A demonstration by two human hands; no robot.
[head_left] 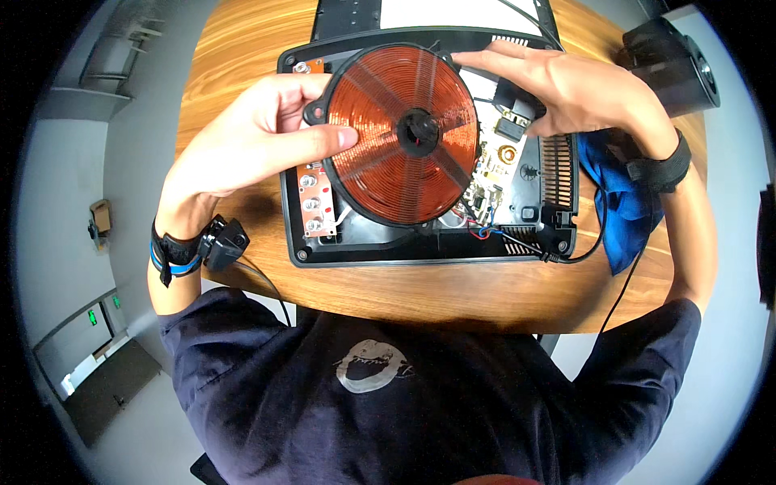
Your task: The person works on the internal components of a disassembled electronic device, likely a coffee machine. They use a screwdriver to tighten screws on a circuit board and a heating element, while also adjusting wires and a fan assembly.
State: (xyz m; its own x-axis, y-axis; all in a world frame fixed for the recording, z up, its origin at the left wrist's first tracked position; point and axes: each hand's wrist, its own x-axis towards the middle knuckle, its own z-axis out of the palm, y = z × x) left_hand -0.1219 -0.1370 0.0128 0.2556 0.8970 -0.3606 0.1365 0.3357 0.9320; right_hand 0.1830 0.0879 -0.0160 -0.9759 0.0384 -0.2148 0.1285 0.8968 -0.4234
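A round copper induction coil (380, 170) with a black rim and dark centre is tilted above an opened black cooker housing (436, 250). My left hand (259, 133) grips its left edge, thumb on the windings and fingers behind. My right hand (558, 89) is spread with fingers stretched out; its fingertips reach the coil's upper right edge, and I cannot tell whether they touch. Under the coil show a white circuit board (505, 166) with components on the right and an orange-brown board (315, 194) on the left. The coil hides the housing's middle.
The wooden table (234, 52) carries the housing. A blue cloth (618, 210) lies to its right, with a black cable (594, 242) beside it. A black cylindrical device (667, 61) stands at the far right. Behind the housing lies a black-framed white panel (444, 14).
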